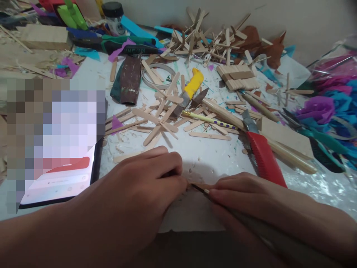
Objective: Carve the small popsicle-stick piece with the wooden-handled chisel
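My left hand (156, 175) is closed, its fingertips pinching one end of a thin wooden strip (205, 185) that looks like a craft stick. Just to the right, my right hand (248, 201) grips a slim tool (206, 191) with a narrow dark tip. That tip touches or nearly touches the strip beside my left fingertips. Most of the strip is hidden by my hands, and the tool's exact kind is unclear. Both hands are low over the white work surface (192, 219), near its front edge.
Left stands a lit phone (83, 178). Beyond my hands lie loose craft sticks (158, 123), a yellow cutter (193, 83), a pencil (214, 120) and a stick bundle (237, 76). A red cutter (263, 156) with exposed blade, a wooden rod (290, 156) and scissors (323, 149) are right.
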Demonstrator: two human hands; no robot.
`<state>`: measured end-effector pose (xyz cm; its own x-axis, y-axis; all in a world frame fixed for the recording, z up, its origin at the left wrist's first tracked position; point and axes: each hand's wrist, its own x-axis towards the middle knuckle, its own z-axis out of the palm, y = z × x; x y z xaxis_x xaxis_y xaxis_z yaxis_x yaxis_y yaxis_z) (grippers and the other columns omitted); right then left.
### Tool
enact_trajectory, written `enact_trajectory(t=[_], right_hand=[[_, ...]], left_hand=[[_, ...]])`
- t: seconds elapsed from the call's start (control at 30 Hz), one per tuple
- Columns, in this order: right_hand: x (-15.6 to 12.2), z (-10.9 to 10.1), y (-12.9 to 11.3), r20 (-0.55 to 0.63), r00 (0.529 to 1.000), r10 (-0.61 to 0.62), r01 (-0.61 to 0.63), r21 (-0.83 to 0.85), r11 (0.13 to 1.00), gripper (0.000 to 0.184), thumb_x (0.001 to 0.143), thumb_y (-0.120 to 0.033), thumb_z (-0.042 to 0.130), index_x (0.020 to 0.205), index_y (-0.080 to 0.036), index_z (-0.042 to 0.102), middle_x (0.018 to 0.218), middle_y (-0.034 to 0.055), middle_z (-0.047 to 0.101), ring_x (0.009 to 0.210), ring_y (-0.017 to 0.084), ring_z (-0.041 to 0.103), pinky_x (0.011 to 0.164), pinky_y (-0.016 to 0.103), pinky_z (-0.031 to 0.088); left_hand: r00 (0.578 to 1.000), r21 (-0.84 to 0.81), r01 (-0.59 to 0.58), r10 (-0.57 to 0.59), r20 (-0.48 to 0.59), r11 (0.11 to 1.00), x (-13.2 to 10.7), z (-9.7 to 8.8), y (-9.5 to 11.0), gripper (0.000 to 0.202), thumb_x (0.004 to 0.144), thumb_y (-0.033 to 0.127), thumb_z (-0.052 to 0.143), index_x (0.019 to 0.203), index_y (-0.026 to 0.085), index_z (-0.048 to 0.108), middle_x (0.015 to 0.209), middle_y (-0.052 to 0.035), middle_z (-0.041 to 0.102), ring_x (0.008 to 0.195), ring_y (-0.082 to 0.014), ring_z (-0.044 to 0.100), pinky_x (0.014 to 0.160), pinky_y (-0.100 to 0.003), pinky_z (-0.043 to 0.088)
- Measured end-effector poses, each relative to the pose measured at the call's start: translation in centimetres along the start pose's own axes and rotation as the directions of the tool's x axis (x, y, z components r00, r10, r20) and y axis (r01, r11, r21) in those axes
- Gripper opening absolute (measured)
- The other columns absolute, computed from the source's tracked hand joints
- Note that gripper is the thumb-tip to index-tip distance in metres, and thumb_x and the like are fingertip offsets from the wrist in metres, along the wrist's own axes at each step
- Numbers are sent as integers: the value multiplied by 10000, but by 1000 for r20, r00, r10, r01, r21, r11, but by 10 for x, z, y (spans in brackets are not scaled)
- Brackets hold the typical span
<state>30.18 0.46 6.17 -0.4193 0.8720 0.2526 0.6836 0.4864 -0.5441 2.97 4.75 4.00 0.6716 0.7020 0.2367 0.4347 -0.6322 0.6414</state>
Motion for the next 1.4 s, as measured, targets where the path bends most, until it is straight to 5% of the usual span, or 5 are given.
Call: enact_trajectory(t=[0.37,0.67,0.93,1.17,1.4], right_hand=[[10,-13,6,127,991,31,-43,93,995,187,1160,-218,706,1230,-390,718,989,-92,886,760,127,854,681,200,676],[9,5,11,-5,999,46,-45,150,988,120,1168,-303,698,1136,-406,749,847,-90,805,622,141,751,562,215,616],[19,-4,-4,56,998,11,-13,33,999,158,1160,-314,711,1007,-350,700,763,-90,784,552,138,749,444,268,503],[20,2,-12,81,997,14,-15,13,1000,183,1141,-264,703,979,-351,706,829,-91,844,585,149,791,473,302,557],[31,-4,-4,125,972,201,-220,168,961,217,1152,-369,752,944,-373,815,755,-87,808,545,133,727,407,188,504]], left_hand=[[999,-14,35,-35,0,999,-5,2,1,374,1110,31,507,1062,218,828,1068,-25,782,934,-174,734,814,-300,555],[997,75,20,-25,70,997,11,-5,2,181,1086,308,739,1245,264,814,1127,-77,756,1080,-277,722,918,-342,648],[997,2,6,-6,71,1000,-3,-2,1,282,1002,31,593,1052,217,799,1045,-44,749,966,-230,687,835,-325,594],[999,-32,-26,27,23,999,-4,-3,0,354,1126,34,490,1040,197,792,1063,-32,726,953,-205,660,782,-331,524],[994,-64,57,-50,99,996,-4,-1,-3,305,1130,63,541,1032,235,772,1034,13,686,885,-169,651,781,-320,503]])
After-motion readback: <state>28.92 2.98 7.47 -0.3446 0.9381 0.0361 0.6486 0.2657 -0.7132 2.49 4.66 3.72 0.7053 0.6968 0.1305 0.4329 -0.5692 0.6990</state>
